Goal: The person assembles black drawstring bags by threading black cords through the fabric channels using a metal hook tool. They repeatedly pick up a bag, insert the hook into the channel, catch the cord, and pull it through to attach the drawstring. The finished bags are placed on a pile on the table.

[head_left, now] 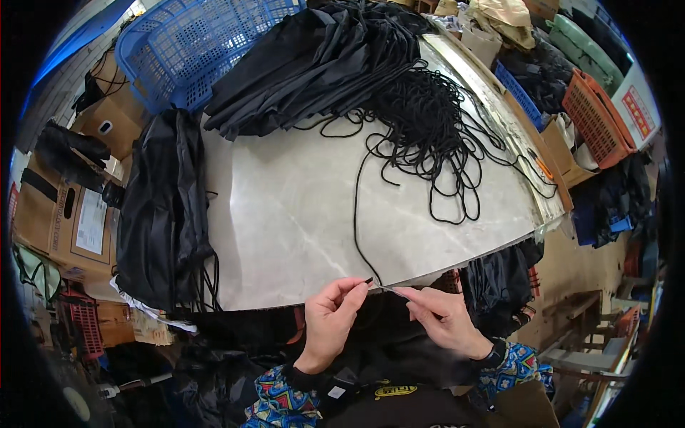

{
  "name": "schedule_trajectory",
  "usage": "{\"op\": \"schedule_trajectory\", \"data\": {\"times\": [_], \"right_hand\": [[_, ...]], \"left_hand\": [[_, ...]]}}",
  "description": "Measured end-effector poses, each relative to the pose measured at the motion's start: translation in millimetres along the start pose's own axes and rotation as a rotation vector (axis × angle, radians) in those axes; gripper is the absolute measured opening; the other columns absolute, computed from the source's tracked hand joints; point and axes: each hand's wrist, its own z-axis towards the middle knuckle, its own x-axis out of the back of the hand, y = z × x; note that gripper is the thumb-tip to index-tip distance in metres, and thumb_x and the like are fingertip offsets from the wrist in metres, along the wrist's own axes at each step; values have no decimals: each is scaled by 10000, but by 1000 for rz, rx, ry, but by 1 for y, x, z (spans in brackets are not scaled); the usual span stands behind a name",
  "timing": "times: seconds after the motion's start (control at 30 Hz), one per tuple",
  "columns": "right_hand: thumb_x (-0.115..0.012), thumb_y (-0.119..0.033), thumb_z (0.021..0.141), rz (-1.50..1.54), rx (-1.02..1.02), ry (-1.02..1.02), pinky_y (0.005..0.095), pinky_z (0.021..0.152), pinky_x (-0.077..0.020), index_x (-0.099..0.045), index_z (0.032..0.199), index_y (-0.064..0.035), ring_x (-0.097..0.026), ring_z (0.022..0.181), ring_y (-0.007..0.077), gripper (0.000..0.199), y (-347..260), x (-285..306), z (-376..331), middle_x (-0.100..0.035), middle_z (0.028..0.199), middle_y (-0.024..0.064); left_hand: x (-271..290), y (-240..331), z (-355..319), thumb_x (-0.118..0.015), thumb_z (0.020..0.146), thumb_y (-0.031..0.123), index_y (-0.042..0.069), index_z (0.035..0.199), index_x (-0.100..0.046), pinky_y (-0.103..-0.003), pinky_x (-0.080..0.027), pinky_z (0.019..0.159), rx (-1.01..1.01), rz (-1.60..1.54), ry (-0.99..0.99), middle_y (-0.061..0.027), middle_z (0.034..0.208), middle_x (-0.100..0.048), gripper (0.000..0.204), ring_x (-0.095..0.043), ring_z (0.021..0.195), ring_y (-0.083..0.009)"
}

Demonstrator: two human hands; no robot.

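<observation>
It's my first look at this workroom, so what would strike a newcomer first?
Probably the tangled heap of thin black cord on the pale grey tabletop, toward its far right, one strand trailing to the near edge. Left of it spreads a large pile of black fabric, beside a blue plastic lattice basket. At the near edge, the left hand pinches a black cord end; the right hand holds something slim, too small to name.

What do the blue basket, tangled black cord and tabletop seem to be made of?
Blue basket: likely moulded plastic, slightly shiny, with regular perforations.
Tangled black cord: probably matte textile, falling in soft loops.
Tabletop: smooth, glossy, with marble-like veins; stone or printed covering, unclear.
</observation>
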Motion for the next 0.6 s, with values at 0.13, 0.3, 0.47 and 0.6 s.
{"op": "schedule_trajectory", "data": {"times": [0.13,0.3,0.47,0.6], "right_hand": [[-537,32,863,24,12,-36,266,591,-445,-565,1240,-50,-537,618,156,387,4,-5,0,-543,702,76],[-527,-48,928,56,-30,-77,239,590,-445,-578,1215,-22,-533,641,109,293,6,-8,-1,-580,737,60],[-520,-53,933,106,-73,-111,239,588,-443,-571,1226,-28,-525,639,105,299,7,-12,0,-571,732,57],[-522,-45,926,79,-51,-121,242,584,-439,-571,1227,-32,-527,630,120,305,5,-12,1,-566,726,63]], "left_hand": [[4,-2,-3,-611,895,68,-27,1000,-634,-163,-314,506,-46,39,-1,56,714,-554,143,-417,579,7],[4,-3,-3,-624,895,84,-24,991,-641,-155,-361,550,-92,122,-3,58,731,-577,146,-458,632,8],[4,-6,-4,-620,895,87,-21,981,-640,-158,-356,538,-204,253,34,54,714,-573,139,-455,623,4],[4,-4,-3,-588,916,99,-32,1025,-623,-164,-364,527,-153,244,35,18,707,-593,174,-477,605,-8]]}}
